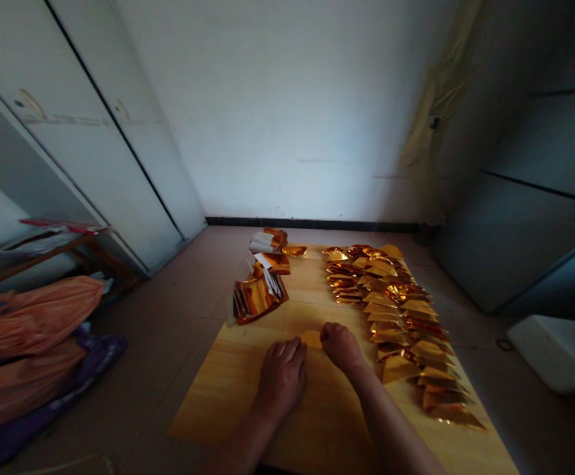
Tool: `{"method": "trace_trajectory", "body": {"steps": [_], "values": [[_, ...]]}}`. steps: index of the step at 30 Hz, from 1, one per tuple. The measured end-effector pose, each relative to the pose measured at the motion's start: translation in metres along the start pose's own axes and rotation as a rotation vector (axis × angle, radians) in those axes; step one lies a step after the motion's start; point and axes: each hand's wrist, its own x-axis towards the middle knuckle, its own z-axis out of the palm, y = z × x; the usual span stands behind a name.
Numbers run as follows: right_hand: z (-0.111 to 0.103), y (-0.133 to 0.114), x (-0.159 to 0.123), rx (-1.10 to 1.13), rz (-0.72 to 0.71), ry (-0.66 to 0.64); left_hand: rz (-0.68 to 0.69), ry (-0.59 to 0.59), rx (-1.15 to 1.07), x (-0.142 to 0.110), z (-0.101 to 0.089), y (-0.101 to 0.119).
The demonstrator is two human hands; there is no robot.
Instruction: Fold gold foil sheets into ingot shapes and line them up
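Note:
A small gold foil paper (311,338) lies on the wooden board (247,389), between my two hands. My left hand (282,376) rests palm down on the board, its fingers curled at the paper's left edge. With fingers bent, my right hand (340,346) presses on the paper's right side. The paper is mostly hidden under both hands. Along the board's right side runs a long row of folded gold foil pieces (401,316). Stacks of unfolded gold foil sheets (257,293) sit at the board's far left.
Orange and purple plastic bags (34,343) lie on the floor at left, under a low wooden shelf (44,254). White cabinet doors (99,145) stand behind. A white box (559,349) and a grey cabinet (525,218) are at right.

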Motion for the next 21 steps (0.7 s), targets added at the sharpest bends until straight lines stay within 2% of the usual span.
{"method": "trace_trajectory", "body": {"steps": [3,5,9,15,21], "values": [[0.001,-0.006,0.008,0.107,-0.112,0.019,-0.022,-0.015,-0.018,0.0,-0.002,0.001],[0.005,-0.011,0.015,0.142,-0.148,-0.021,-0.03,-0.018,-0.022,0.001,-0.003,0.003],[0.013,-0.018,0.025,0.044,-0.119,-0.098,-0.024,-0.007,-0.009,0.002,-0.005,0.004],[0.016,-0.027,0.024,-0.07,-0.017,-0.077,-0.089,0.021,0.015,0.001,-0.006,0.003],[0.019,-0.04,0.022,-0.18,0.006,-0.085,-0.081,0.063,0.03,0.0,-0.005,0.004]]}}
